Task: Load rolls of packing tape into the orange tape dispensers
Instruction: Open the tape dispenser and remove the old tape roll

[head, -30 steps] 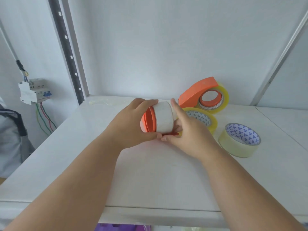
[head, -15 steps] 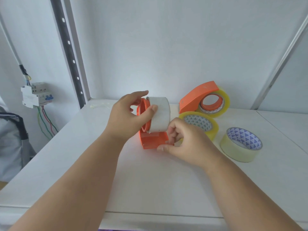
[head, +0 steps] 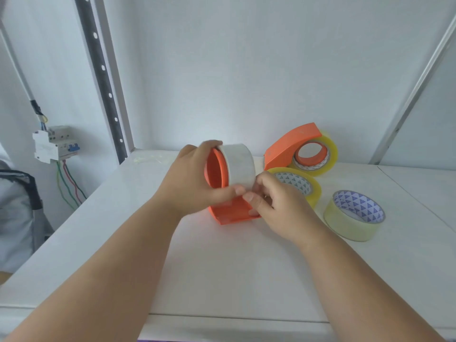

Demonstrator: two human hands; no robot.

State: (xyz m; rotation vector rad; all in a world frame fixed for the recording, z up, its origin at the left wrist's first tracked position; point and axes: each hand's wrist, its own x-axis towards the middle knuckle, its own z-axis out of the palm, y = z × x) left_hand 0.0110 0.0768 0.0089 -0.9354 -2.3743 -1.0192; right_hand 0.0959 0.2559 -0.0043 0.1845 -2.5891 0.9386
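Note:
My left hand (head: 195, 178) grips an orange tape dispenser (head: 229, 211) with a pale roll of packing tape (head: 238, 166) seated on its hub, standing upright on the white shelf (head: 222, 262). My right hand (head: 278, 206) pinches at the lower edge of the roll, fingertips against the dispenser's orange base. Behind, a second orange dispenser (head: 293, 146) leans against the wall with a yellowish roll (head: 328, 154) in it. Two loose rolls lie flat: a yellow one (head: 309, 186) just behind my right hand and a clear one (head: 352, 215) further right.
A perforated metal upright (head: 103, 77) rises at the shelf's back left corner. A circuit breaker box (head: 54, 143) with coloured wires hangs on the left wall. The shelf's front edge (head: 222, 317) runs across the bottom.
My right hand rose from the dispenser's base to the roll's lower edge. My left hand stayed on the roll and dispenser, which stand in about the same place.

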